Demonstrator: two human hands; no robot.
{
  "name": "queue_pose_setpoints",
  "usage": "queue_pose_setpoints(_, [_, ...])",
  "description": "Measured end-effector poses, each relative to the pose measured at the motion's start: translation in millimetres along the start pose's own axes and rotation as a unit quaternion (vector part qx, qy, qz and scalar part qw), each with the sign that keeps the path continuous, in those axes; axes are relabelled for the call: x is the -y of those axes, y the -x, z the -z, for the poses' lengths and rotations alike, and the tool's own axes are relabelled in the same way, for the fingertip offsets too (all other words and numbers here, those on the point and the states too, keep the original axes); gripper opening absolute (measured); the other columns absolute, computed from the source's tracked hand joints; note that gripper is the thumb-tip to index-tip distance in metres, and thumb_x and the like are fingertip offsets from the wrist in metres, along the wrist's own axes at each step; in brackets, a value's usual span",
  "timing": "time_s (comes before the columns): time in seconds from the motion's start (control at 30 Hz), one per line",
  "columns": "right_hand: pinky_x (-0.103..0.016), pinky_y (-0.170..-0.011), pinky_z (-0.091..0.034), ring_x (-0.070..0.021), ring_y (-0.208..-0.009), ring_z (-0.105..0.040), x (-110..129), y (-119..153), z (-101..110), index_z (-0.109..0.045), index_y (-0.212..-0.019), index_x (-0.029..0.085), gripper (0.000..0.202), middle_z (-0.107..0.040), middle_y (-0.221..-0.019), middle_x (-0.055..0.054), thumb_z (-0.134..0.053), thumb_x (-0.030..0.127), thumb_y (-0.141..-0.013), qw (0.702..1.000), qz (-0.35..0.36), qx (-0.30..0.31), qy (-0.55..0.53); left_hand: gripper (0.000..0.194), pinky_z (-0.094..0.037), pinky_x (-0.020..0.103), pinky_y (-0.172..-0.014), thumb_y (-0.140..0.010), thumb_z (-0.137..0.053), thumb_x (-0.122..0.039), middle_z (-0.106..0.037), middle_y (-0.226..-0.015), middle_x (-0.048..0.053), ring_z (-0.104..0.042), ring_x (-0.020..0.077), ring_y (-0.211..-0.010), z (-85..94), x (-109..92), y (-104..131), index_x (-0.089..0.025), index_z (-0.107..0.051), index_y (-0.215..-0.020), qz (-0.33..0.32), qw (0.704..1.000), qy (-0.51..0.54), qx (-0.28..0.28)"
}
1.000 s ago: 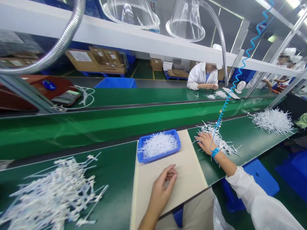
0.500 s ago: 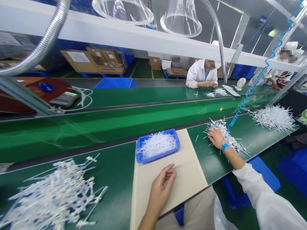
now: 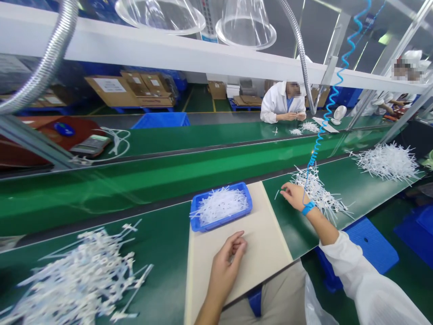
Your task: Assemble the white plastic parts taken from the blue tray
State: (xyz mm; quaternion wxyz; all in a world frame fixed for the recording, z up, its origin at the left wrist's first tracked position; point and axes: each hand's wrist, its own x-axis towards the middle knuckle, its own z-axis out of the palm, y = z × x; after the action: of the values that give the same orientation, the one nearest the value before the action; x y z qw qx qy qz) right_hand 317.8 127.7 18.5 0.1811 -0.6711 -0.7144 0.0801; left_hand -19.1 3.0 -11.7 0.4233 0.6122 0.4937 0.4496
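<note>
My left hand (image 3: 229,259) lies on the beige board (image 3: 260,241), its fingers loosely curled with nothing seen in them. Just beyond it, a blue tray (image 3: 233,218) on the board is heaped with thin white plastic pieces (image 3: 221,205). Out to the right, my right hand (image 3: 295,196), with a blue wrist strap (image 3: 308,207), hovers at the left edge of a pile of white plastic sticks with small fittings (image 3: 320,192). Its fingers are slightly apart, and no piece shows between them. A single short white stick (image 3: 277,194) lies just left of the fingertips.
A large pile of white clamp-like parts (image 3: 81,275) covers the table at left; another pile (image 3: 389,162) lies far right. A coiled blue cord (image 3: 333,97) hangs by my right wrist. Across the green divider (image 3: 169,167) a co-worker (image 3: 282,104) handles small parts. Clear funnels (image 3: 246,31) hang overhead.
My right hand has come off the stick pile and moved left, toward the lone stick. The coiled cord has swung left with it. My left hand stays in place.
</note>
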Motion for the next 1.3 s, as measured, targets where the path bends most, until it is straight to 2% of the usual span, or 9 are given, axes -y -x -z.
queue_pose_setpoints(0.1, [-0.032,-0.08,-0.052,-0.0259,-0.09,-0.075,21.7,-13.3,-21.3,-0.065,-0.126,0.017,0.033,-0.079,-0.095,-0.009,-0.068,0.037,-0.1,0.999,-0.036,0.033,0.011,0.04,-0.066,0.034,-0.08,-0.101,-0.062,-0.052,-0.078,-0.094,0.006,-0.077,0.0217,-0.083,-1.1,0.3,2.2,-0.019,-0.073,-0.122,-0.009,1.0,-0.017,-0.011])
queue_pose_setpoints(0.23, [-0.036,-0.081,-0.05,-0.0323,-0.096,-0.076,34.9,-29.0,-36.7,-0.062,-0.127,0.01,0.033,-0.078,-0.105,-0.02,-0.065,0.016,-0.095,0.995,-0.075,0.057,0.033,0.031,-0.067,0.035,-0.086,-0.105,-0.06,-0.042,-0.081,-0.105,0.01,-0.08,0.0242,-0.096,7.6,5.6,22.5,-0.021,-0.076,-0.12,-0.079,0.994,-0.071,-0.013])
queue_pose_setpoints(0.33, [-0.036,-0.08,-0.049,-0.0329,-0.093,-0.076,33.7,-36.4,-37.3,-0.06,-0.128,0.01,0.04,-0.078,-0.099,-0.02,-0.064,0.006,-0.088,0.993,-0.083,0.07,0.036,0.028,-0.067,0.034,-0.09,-0.106,-0.059,-0.035,-0.081,-0.117,0.01,-0.079,0.0254,-0.107,24.5,14.2,48.8,-0.025,-0.076,-0.126,-0.129,0.985,-0.114,0.002])
queue_pose_setpoints(0.5, [-0.033,-0.081,-0.05,-0.0293,-0.091,-0.076,41.5,-41.9,-40.3,-0.06,-0.126,0.011,0.04,-0.079,-0.094,-0.014,-0.065,0.009,-0.087,0.997,-0.061,0.057,-0.002,0.026,-0.068,0.031,-0.085,-0.106,-0.06,-0.032,-0.081,-0.117,0.009,-0.081,0.025,-0.103,54.2,26.3,76.5,-0.027,-0.075,-0.126,-0.127,0.978,-0.156,-0.051])
queue_pose_setpoints(0.63, [-0.028,-0.082,-0.053,-0.0209,-0.087,-0.076,61.9,-49.0,-51.6,-0.059,-0.133,0.02,0.04,-0.078,-0.091,-0.002,-0.065,0.021,-0.093,0.997,-0.008,0.034,-0.068,0.024,-0.068,0.031,-0.082,-0.106,-0.061,-0.031,-0.082,-0.113,0.008,-0.082,0.0244,-0.101,54.7,28.2,74.4,-0.026,-0.075,-0.124,-0.126,0.975,-0.166,-0.074])
queue_pose_setpoints(0.73, [-0.031,-0.089,-0.055,-0.0231,-0.097,-0.076,71.3,-55.9,-61.4,-0.062,-0.131,0.019,0.036,-0.08,-0.102,-0.007,-0.061,0.023,-0.096,0.995,0.0,0.0,-0.098,0.026,-0.068,0.03,-0.081,-0.106,-0.059,-0.032,-0.082,-0.113,0.009,-0.081,0.024,-0.101,46.7,27.1,71.6,-0.025,-0.075,-0.125,-0.136,0.973,-0.172,-0.072])
queue_pose_setpoints(0.93, [-0.046,-0.112,-0.052,-0.0325,-0.124,-0.072,76.1,-51.4,-84.4,-0.068,-0.131,0.015,0.045,-0.077,-0.127,-0.019,-0.057,0.012,-0.087,0.985,0.033,-0.041,-0.167,0.025,-0.067,0.029,-0.081,-0.107,-0.057,-0.03,-0.082,-0.114,0.009,-0.081,0.0231,-0.103,43.3,23.8,71.7,-0.025,-0.075,-0.125,-0.123,0.974,-0.176,-0.07])
queue_pose_setpoints(1.13, [-0.043,-0.113,-0.055,-0.0246,-0.123,-0.075,73.5,-39.4,-96.9,-0.068,-0.134,0.021,0.054,-0.077,-0.133,-0.011,-0.048,0.013,-0.084,0.949,0.084,-0.06,-0.298,0.026,-0.067,0.032,-0.082,-0.107,-0.057,-0.033,-0.081,-0.114,0.01,-0.08,0.0244,-0.103,43.6,22.7,71.6,-0.024,-0.076,-0.122,-0.089,0.98,-0.167,-0.06])
queue_pose_setpoints(1.3, [-0.047,-0.112,-0.056,-0.0277,-0.121,-0.075,66.9,-35.6,-94.5,-0.074,-0.119,0.02,0.049,-0.08,-0.125,-0.011,-0.049,0.018,-0.077,0.925,0.064,-0.082,-0.366,0.027,-0.066,0.036,-0.087,-0.107,-0.057,-0.035,-0.081,-0.115,0.011,-0.079,0.0247,-0.102,61.9,26.5,71.5,-0.022,-0.073,-0.124,-0.05,0.974,-0.181,-0.128])
